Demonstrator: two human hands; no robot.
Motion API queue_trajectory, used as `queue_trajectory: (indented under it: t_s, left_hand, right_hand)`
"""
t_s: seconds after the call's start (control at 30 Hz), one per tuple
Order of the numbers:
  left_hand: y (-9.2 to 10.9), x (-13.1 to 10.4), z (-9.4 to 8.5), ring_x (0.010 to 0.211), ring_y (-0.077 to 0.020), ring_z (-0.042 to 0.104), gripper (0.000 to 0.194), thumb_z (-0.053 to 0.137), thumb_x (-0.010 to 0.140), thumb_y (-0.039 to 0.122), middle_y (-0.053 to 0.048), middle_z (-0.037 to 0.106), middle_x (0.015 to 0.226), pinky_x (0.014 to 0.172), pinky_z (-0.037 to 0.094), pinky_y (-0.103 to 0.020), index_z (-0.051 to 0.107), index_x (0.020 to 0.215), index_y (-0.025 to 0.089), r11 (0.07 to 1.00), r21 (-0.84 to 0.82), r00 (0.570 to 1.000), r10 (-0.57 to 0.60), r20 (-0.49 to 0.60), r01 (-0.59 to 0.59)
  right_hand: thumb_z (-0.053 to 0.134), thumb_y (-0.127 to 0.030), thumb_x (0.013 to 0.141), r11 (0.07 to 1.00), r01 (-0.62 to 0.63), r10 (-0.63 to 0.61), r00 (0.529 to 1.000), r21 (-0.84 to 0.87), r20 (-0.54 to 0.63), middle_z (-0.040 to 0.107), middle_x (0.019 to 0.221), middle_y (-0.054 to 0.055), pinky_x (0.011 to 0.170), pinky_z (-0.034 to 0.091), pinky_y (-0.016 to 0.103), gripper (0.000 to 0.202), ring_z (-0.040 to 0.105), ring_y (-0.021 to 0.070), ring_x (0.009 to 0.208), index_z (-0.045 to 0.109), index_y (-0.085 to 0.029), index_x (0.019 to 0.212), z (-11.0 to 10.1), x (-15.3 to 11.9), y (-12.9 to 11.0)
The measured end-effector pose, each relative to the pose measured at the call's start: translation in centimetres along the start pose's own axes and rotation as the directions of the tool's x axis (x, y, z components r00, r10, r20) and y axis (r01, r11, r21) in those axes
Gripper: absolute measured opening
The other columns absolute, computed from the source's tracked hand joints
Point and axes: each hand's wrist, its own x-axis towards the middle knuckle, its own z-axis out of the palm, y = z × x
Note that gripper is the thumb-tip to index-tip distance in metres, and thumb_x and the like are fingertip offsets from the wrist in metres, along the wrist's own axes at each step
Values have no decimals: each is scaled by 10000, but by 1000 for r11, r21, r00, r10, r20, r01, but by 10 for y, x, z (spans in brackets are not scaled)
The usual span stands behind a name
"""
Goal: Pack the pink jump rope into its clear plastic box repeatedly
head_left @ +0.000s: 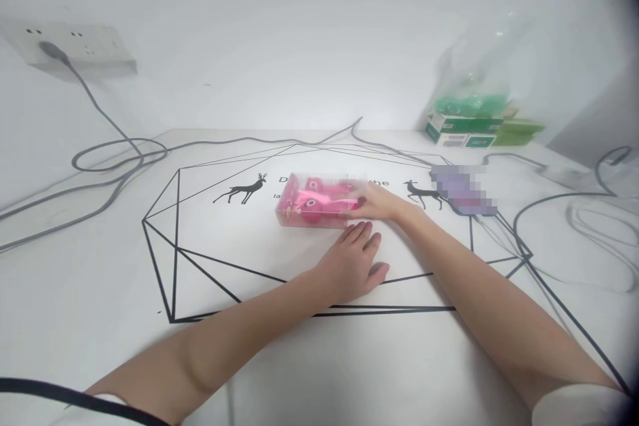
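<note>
A clear plastic box [294, 216] lies on the white table, with bright pink things [313, 205] inside that bear round eye-like spots. Their exact kind is hard to make out through the shiny plastic. My right hand [372, 202] is at the box's right end, its fingers and thumb closed around that end; the fingertips are blurred, and whether they reach inside cannot be told. Just in front of the box, my left hand [352, 266] rests palm down on the table. Its fingers are stretched out, the tips close to the box's front right edge, and it holds nothing.
A blurred-out purple phone-like object [464, 192] lies to the right. Green and white boxes [464, 130] with a clear plastic bag [472, 103] stand at the back right. Grey cables [239, 140] run along the back and left from a wall socket [80, 46]. More cables [554, 194] lie at right.
</note>
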Motion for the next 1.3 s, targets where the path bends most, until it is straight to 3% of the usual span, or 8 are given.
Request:
queue_trajectory:
  t_s: [0.17, 0.43, 0.63, 0.83, 1.3]
  left_hand:
    - [0, 0, -1, 1396, -319, 402, 514, 413, 971, 414, -212, 499, 1434, 1159, 317, -498, 488, 1344, 68, 1000, -7, 1000, 11, 2, -11]
    - [-2, 0, 2, 1398, -319, 400, 536, 412, 969, 423, -221, 498, 1431, 1171, 307, -479, 486, 1349, 52, 1000, -4, 1000, 8, -15, -8]
    - [-2, 0, 1, 1401, -313, 397, 531, 415, 969, 420, -222, 490, 1439, 1172, 307, -477, 483, 1348, 55, 1000, -7, 1000, 6, -5, -6]
    - [-2, 0, 3, 1392, -319, 409, 514, 429, 962, 415, -220, 498, 1431, 1167, 307, -497, 496, 1333, 67, 1000, -25, 1000, 2, -23, -2]
    - [0, 0, -5, 1388, -324, 412, 513, 445, 957, 405, -221, 497, 1431, 1162, 323, -494, 501, 1333, 60, 1000, -20, 1000, 0, 0, 0]
  right_hand:
    - [665, -320, 804, 997, 79, -79, 997, 2, 23, 619, 1313, 13, 847, 494, 289, 272, 650, 225, 1042, 759, -291, 1058, -6, -2, 3]
    - [672, -358, 813, 1000, -2, 1, 995, 5, 104, 630, 1305, 8, 865, 493, 296, 295, 643, 242, 1071, 752, -306, 1092, -13, -3, 5]
    - [671, -357, 842, 994, 79, -85, 993, 78, 85, 554, 1389, 19, 964, 473, 330, 348, 590, 234, 1177, 696, -328, 1188, -9, -2, 1]
    - [718, -414, 802, 998, 60, -60, 996, 7, 72, 519, 1415, 44, 990, 463, 341, 402, 561, 263, 1223, 702, -311, 1190, -3, -1, 5]
    - [683, -336, 796, 999, 22, -20, 998, -38, 52, 646, 1236, 0, 844, 506, 308, 268, 644, 234, 1038, 750, -298, 1053, -15, -1, 4]
